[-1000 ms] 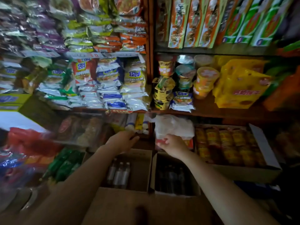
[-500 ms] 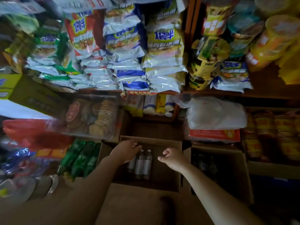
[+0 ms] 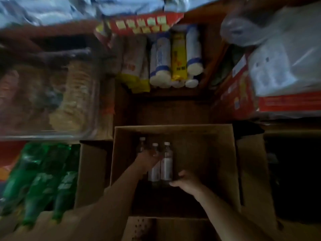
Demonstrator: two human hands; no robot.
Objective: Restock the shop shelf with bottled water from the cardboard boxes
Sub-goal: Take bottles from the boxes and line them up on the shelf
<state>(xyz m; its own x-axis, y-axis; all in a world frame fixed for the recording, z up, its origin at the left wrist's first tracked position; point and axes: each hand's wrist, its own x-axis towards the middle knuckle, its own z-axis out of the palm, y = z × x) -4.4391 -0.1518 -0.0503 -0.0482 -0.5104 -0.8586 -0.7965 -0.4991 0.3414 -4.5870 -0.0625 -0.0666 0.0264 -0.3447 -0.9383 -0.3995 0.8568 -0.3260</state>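
Three water bottles (image 3: 166,160) lie side by side in the open cardboard box (image 3: 173,129), long axes running away from the camera, white caps pointing toward the shelf. Left hand (image 3: 147,158) covers the leftmost two; its grasp cannot be determined in the dim blur. Right hand (image 3: 186,183), fingers curled, touches the rightmost bottle's base; its hold is unclear.

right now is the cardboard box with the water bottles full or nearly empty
Nearly empty: the cardboard box shows only three water bottles standing at its left side; the rest is bare.
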